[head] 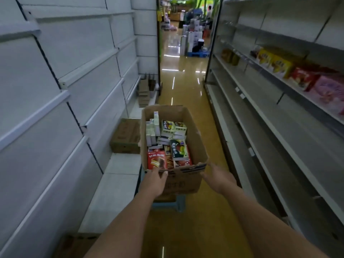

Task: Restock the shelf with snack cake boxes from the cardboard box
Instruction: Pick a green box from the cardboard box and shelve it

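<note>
An open cardboard box (197,138) stands in the aisle on a blue stool (178,203). Inside lie several snack cake boxes: a red one (156,161) at the near left, a dark green one (178,148) beside it, white ones (153,131) farther back. My left hand (154,180) grips the box's near rim at its left corner, fingers over the edge. My right hand (217,176) presses against the near right corner of the box with fingers fairly straight. On the right, a shelf (290,90) carries yellow (279,65), red (302,79) and pink (329,93) snack boxes.
White shelving lines both sides of the narrow aisle. A sealed brown carton (126,136) sits on the left bottom shelf, with smaller cartons (144,94) farther down. Glossy yellow floor runs ahead toward stacked goods (194,40) and a person far off.
</note>
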A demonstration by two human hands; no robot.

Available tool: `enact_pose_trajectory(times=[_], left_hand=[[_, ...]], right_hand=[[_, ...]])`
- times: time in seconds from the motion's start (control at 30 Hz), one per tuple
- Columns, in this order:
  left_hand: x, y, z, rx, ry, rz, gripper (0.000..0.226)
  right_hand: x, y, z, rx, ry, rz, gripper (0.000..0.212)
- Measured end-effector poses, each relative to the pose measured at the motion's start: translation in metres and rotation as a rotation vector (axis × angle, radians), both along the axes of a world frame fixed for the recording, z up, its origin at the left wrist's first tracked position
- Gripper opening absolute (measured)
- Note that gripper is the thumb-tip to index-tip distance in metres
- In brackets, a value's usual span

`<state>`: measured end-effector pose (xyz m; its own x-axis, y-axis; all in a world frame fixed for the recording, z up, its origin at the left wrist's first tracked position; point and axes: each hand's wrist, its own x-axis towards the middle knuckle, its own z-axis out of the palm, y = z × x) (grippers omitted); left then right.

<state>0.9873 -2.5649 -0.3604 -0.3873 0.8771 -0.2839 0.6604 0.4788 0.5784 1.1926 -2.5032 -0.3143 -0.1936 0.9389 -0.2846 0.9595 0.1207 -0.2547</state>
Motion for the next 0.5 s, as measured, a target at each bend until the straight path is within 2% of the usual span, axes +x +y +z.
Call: enact_pose_trajectory(times=[0.3,0.5], left_hand=[[-0.043,0.070,-0.025,-0.010,-0.042,0.050,0.047],[-0.058,0.152,-0.049,-0.091,-0.035,0.096,0.049]], right_hand=[[-0.056,0.090,-0.021,-0.017,-0.040,0.058,0.055],[-0.076,0.183,-0.048,-0.041,-0.043,0.113,0.055]])
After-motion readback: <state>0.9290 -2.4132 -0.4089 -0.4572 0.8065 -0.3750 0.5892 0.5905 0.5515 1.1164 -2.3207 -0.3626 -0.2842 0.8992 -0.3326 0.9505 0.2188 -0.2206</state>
